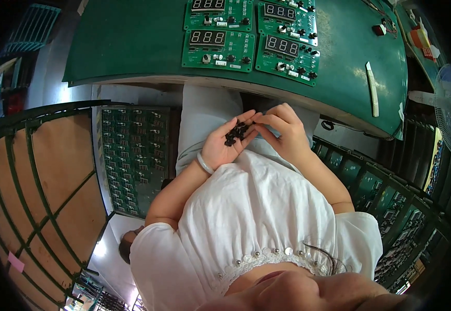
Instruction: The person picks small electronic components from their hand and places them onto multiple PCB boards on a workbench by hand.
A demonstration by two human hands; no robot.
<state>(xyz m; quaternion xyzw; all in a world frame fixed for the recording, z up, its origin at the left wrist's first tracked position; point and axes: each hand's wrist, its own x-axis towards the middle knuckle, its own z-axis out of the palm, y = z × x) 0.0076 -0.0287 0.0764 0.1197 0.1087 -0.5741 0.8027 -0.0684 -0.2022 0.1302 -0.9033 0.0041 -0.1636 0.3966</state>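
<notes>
Above my lap, my left hand (218,147) is cupped, palm up, around a small heap of black parts (237,134). They look like little caps or knobs, too small to tell exactly. My right hand (287,129) meets the fingertips of the left one, its thumb and forefinger pinched together at the heap's edge. What sits in that pinch is too small to make out. Beyond both hands, on the green-topped table (132,41), lie several green circuit boards (218,50) with three-digit displays and black knobs.
A white-handled knife (372,89) lies on the table's right side. To my left stand a panel of many small boards (134,155) and a green metal rack (44,202). Racked circuit boards (370,192) are at my right, with a fan (447,106) beyond.
</notes>
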